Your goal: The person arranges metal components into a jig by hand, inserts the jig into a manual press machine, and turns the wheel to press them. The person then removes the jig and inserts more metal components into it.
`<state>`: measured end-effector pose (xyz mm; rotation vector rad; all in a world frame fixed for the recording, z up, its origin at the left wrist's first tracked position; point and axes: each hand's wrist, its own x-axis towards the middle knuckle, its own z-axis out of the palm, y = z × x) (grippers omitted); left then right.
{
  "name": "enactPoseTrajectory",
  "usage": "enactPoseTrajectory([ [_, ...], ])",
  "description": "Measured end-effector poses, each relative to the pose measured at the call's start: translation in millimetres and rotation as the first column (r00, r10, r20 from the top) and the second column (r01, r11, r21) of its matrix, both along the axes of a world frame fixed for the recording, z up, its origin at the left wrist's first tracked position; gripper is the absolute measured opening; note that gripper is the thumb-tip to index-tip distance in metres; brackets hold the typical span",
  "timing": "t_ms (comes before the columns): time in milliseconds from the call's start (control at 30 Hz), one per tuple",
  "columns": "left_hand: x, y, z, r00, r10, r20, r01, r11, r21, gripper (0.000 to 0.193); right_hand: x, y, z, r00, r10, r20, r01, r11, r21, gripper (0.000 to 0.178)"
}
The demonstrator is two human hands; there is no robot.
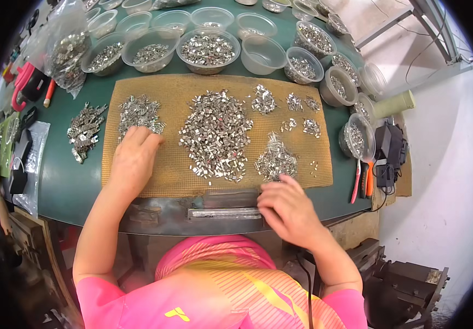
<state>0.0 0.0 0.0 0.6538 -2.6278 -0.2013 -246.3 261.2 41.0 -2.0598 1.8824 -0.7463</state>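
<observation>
My left hand (134,156) reaches onto the tan textured mat (170,186), its curled fingers at the near edge of a pile of small silvery metal pieces (139,112). Anything in those fingertips is hidden. My right hand (287,205) is closed at the mat's front edge, beside the right end of a narrow metal rail (224,213) and just below a heap of thin metal pieces (276,156). Its fingertips are partly hidden, so what they hold does not show. Between the hands and farther back lies the largest pile of small metal pieces (217,131).
Several smaller metal heaps (264,100) dot the mat's right side. Plastic tubs (207,51) of parts curve around the back and right. Linked metal strips (86,130) lie left of the mat. Pliers with red handles (356,183) rest at the right table edge, near a black device (391,153).
</observation>
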Motion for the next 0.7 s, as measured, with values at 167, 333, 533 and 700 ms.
enactPoseTrajectory([
  [167,0,3,3,0.992,0.012,-0.126,-0.014,1.0,-0.016,0.024,11,17,-12,0.994,-0.078,0.07,0.079,0.997,-0.008,0.013],
  [333,6,7,9,0.985,0.06,-0.162,-0.047,0.995,0.086,0.017,13,18,-16,0.991,-0.104,0.082,0.106,0.994,-0.013,0.013],
  [533,10,10,9,0.976,0.121,-0.179,-0.08,0.972,0.223,0.013,25,15,-5,0.987,-0.122,-0.1,0.115,0.991,-0.075,0.016],
  [700,6,6,6,0.968,0.142,-0.207,-0.084,0.961,0.264,0.013,26,24,-6,0.974,-0.129,-0.186,0.104,0.985,-0.138,0.015],
])
